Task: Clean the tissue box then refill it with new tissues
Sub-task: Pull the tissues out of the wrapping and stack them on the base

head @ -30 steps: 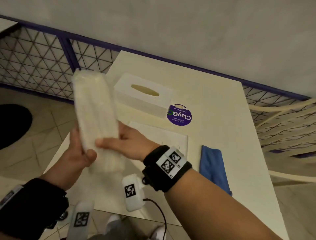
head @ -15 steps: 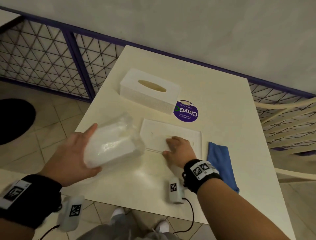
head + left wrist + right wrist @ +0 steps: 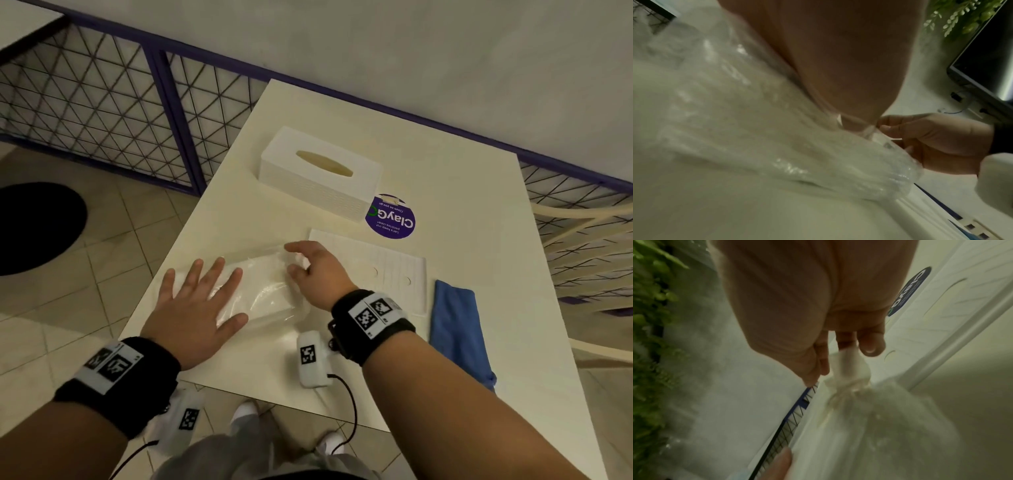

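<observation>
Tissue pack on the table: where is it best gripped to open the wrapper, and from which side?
Probably at the gathered plastic tail at the tissue pack's right end, coming from the right. The wrap bunches loose there, and the right hand already pinches it, while the left hand lies flat on the pack's body.

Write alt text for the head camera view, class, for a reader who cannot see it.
On a cream table, a person's left hand presses flat on a plastic-wrapped tissue pack while the right hand pinches the wrapper's end. Behind lie a white tissue box, its flat base panel, a purple sticker and a blue cloth.
</observation>
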